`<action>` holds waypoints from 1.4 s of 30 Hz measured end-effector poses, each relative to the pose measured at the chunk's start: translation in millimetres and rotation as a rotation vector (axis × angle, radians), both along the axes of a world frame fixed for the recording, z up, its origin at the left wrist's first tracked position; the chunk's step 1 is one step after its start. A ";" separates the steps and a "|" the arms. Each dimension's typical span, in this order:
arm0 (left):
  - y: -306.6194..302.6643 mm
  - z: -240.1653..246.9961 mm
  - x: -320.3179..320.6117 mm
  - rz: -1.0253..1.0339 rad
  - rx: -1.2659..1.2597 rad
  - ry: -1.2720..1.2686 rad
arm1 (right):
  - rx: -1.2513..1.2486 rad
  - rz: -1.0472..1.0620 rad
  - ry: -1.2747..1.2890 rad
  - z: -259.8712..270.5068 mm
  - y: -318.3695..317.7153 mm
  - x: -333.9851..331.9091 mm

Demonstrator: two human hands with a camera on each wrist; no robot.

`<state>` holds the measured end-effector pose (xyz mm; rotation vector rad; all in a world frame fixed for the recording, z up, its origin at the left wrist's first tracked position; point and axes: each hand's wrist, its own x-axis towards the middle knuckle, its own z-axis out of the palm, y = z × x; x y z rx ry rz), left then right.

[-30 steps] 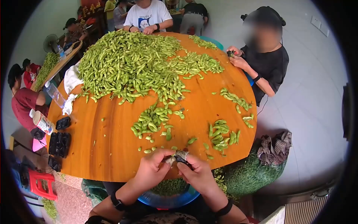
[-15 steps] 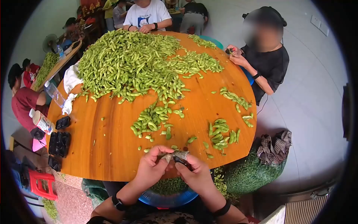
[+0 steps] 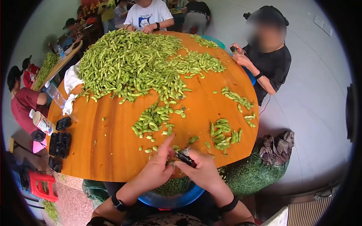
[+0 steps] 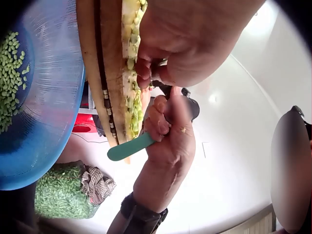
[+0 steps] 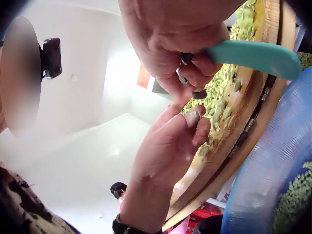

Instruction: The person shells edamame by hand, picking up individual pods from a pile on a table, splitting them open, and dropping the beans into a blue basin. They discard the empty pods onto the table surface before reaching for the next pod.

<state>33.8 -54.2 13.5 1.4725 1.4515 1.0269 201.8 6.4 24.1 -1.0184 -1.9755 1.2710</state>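
My right hand (image 3: 201,169) grips a tool with a teal handle (image 5: 256,57). Its dark end (image 3: 186,155) shows between thumb and forefinger in the head view; the fingers hide its exact shape. Close beside it is my left hand (image 3: 156,171), its forefinger straight and pointing up across the table edge. A whitish wrap (image 5: 192,118) covers the left thumb's tip in the right wrist view. Both hands hover at the table's near edge, over a blue basin (image 3: 191,197) of shelled green beans (image 4: 10,78). Green pods (image 3: 152,120) lie just beyond the hands.
A large heap of pods (image 3: 124,67) covers the back of the wooden table (image 3: 117,150). Black boxes (image 3: 60,145) and bottles (image 3: 41,122) stand at left. Beside the table at right are a full sack (image 3: 252,180) and a person in black (image 3: 271,67).
The left forefinger has straightened and moved away from the tool, where the two hands were working close together. The right hand keeps its grip and has tilted the dark end slightly.
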 end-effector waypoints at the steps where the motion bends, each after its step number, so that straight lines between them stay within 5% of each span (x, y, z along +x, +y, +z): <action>1: 1.4 5.6 1.3 -0.025 0.060 0.098 | 0.028 0.033 -0.011 1.6 1.2 -2.9; 6: 8.0 5.8 0.7 -0.108 0.175 0.190 | 0.116 0.109 -0.026 0.1 5.5 -16.5; 12: 3.2 11.6 4.0 -0.123 -0.006 -0.029 | 0.132 0.136 -0.029 -10.1 10.4 -21.4; 15: -0.3 1.9 3.8 -0.015 0.015 -0.056 | -0.047 -0.050 0.069 -7.8 16.5 -14.6; 17: -3.3 -0.1 -0.1 0.001 0.128 0.258 | -0.043 -0.146 0.088 -7.0 26.7 -3.6; 21: -16.9 15.2 -12.2 0.083 0.080 0.253 | 0.197 -0.314 0.081 -3.1 40.8 18.6; 23: -19.1 16.3 -30.6 0.141 0.411 0.711 | 0.108 -0.302 -0.002 -1.0 42.1 31.0; 26: -5.8 12.6 -61.1 0.355 0.471 0.902 | 0.125 -0.253 0.020 -12.2 35.0 34.3; 32: 18.8 -4.3 -105.8 0.301 0.371 0.797 | 0.151 -0.126 0.077 -19.0 18.3 24.4; 34: 18.1 -4.0 -104.1 0.348 0.348 0.840 | -0.220 -0.071 0.100 4.0 8.7 17.9; 36: 17.4 1.3 -95.4 0.390 0.332 0.881 | -0.275 -0.050 0.108 4.2 7.8 14.8; 42: -8.0 8.7 -27.7 0.180 0.110 -0.088 | -0.512 0.167 0.181 7.0 -1.4 -4.8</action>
